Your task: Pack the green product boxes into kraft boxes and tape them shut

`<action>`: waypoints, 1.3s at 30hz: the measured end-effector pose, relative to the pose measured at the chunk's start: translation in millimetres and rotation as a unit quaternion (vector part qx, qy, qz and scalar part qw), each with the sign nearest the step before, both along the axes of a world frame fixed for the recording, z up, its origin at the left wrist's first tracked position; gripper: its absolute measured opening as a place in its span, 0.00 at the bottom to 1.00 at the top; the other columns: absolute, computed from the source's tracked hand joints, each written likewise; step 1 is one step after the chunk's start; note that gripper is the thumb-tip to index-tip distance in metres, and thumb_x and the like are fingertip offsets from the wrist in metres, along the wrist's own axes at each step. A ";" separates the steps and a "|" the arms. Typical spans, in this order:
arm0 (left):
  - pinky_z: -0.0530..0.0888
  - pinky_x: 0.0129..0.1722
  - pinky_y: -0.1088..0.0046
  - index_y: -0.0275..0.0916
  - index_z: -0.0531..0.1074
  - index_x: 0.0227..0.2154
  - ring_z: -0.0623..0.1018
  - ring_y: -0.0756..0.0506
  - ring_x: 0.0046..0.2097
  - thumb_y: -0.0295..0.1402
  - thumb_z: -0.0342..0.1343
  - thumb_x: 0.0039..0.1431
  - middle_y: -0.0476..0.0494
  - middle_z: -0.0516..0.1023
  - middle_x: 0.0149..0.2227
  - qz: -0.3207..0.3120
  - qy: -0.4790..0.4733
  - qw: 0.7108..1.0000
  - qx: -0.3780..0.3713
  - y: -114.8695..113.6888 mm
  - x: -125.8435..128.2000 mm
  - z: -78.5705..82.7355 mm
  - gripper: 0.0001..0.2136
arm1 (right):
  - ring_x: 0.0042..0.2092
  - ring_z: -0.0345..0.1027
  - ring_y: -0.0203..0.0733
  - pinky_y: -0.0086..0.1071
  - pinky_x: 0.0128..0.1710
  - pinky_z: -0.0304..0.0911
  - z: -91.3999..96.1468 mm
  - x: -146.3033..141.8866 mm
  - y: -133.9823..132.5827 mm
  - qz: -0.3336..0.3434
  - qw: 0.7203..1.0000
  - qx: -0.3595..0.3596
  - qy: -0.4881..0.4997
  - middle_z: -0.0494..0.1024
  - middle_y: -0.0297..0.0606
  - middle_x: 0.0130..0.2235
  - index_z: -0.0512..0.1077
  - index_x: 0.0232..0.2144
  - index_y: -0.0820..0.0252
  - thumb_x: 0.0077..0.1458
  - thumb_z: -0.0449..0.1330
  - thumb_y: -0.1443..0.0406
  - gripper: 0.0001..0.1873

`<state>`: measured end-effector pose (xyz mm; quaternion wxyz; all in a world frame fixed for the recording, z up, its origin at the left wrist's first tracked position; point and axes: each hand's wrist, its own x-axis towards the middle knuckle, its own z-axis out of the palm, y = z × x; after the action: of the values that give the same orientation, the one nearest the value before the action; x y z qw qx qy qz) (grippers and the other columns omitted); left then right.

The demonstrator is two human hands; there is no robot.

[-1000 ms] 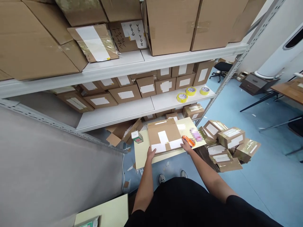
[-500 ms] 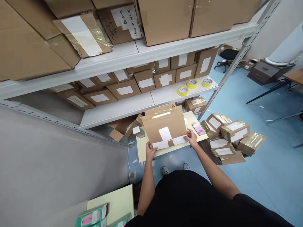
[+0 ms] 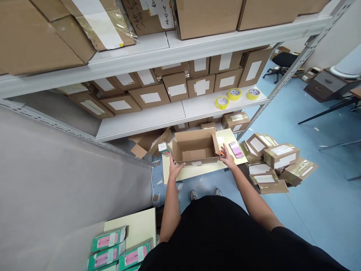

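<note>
Carton (image 3: 194, 145) stands between wide-spread left fingers (image 3: 170, 158) and right fingers (image 3: 225, 149), small box (image 3: 163, 148) crowding left, orange item (image 3: 222, 153) right.

Wearing a plain black short-sleeved top (image 3: 225, 237) and whitish shoes (image 3: 193, 195) with dark markings. My left hand (image 3: 175, 171), right hand (image 3: 227, 158): bare.

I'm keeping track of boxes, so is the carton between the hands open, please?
The carton is open: its top is uncovered and its inside shows.
</note>
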<state>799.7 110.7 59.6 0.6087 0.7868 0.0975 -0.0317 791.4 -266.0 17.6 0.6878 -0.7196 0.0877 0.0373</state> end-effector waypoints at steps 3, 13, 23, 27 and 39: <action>0.63 0.70 0.62 0.47 0.41 0.77 0.58 0.38 0.75 0.41 0.66 0.60 0.38 0.53 0.76 0.028 -0.093 0.993 0.064 3.5 -0.5 24.2 0.49 | 0.74 0.51 0.59 0.59 0.70 0.52 19.6 0.9 -6.9 -0.004 0.999 -0.017 -0.042 0.55 0.47 0.75 0.44 0.76 0.43 0.48 0.71 0.53 0.60; 0.61 0.71 0.48 0.45 0.74 0.61 0.63 0.34 0.72 0.39 0.60 0.65 0.41 0.74 0.64 -0.186 -0.103 0.941 0.262 -12.4 54.1 46.8 0.22 | 0.75 0.47 0.55 0.53 0.70 0.57 76.0 38.2 63.1 0.112 0.962 -0.200 -0.146 0.48 0.43 0.77 0.62 0.69 0.47 0.66 0.58 0.47 0.34; 0.59 0.72 0.52 0.41 0.71 0.64 0.44 0.27 0.77 0.40 0.80 0.37 0.38 0.34 0.79 -0.211 0.012 0.916 0.342 4.7 22.8 -32.7 0.47 | 0.76 0.29 0.75 0.70 0.68 0.45 8.5 20.9 29.3 0.166 0.825 -0.539 0.024 0.30 0.52 0.78 0.41 0.77 0.49 0.44 0.75 0.43 0.70; 0.64 0.70 0.56 0.41 0.80 0.47 0.52 0.31 0.76 0.35 0.73 0.52 0.43 0.40 0.78 -0.120 -0.046 0.926 0.354 -12.5 9.4 -51.5 0.18 | 0.76 0.38 0.72 0.61 0.66 0.55 -16.3 12.6 35.3 0.106 0.819 -0.563 -0.021 0.32 0.52 0.78 0.43 0.76 0.52 0.48 0.74 0.49 0.65; 0.74 0.63 0.57 0.42 0.76 0.31 0.65 0.33 0.71 0.37 0.70 0.57 0.41 0.50 0.77 -0.077 -0.088 0.932 0.344 -11.8 11.8 -68.1 0.09 | 0.69 0.59 0.66 0.52 0.56 0.70 -27.4 10.4 43.8 0.057 0.834 -0.545 -0.063 0.35 0.48 0.78 0.52 0.74 0.52 0.57 0.67 0.56 0.49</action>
<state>811.5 98.9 -8.5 0.3023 0.9528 -0.0123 0.0265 801.8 -222.2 -9.8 0.1852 -0.9824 0.0087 -0.0229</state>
